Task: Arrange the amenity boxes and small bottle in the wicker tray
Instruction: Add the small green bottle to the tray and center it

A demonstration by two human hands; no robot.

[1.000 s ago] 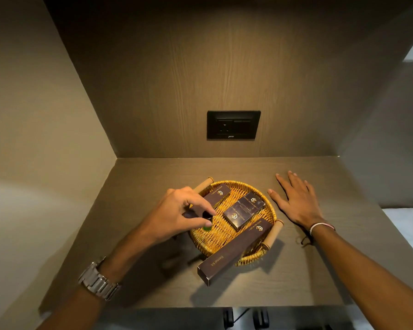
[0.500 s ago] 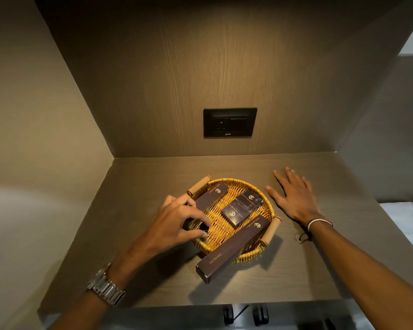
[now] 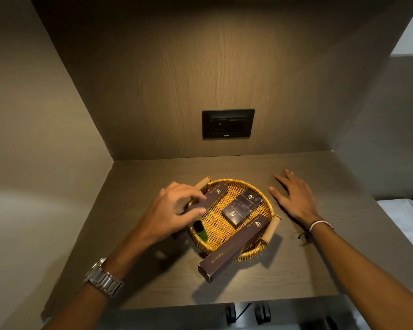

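A round wicker tray (image 3: 267, 208) with two wooden handles sits mid-desk. Inside it lie a dark box (image 3: 212, 195) at the left, two small dark boxes (image 3: 242, 207) in the middle and a small green bottle with a black cap (image 3: 200, 231) on its side at the front left. A long dark "Dental Kit" box (image 3: 233, 250) leans over the tray's front rim. My left hand (image 3: 174, 210) hovers over the tray's left edge, fingers spread, just above the bottle and holding nothing. My right hand (image 3: 296, 198) rests flat on the desk right of the tray.
The wooden desk (image 3: 320, 270) is set in an alcove with a wall on the left and a wood panel behind. A black socket plate (image 3: 228, 123) is on the back panel. White bedding (image 3: 405, 220) lies to the right. The desk's front edge is close.
My left hand let go of the small bottle and lifted slightly; the bottle now lies on its side in the tray. My right hand stayed flat on the desk.
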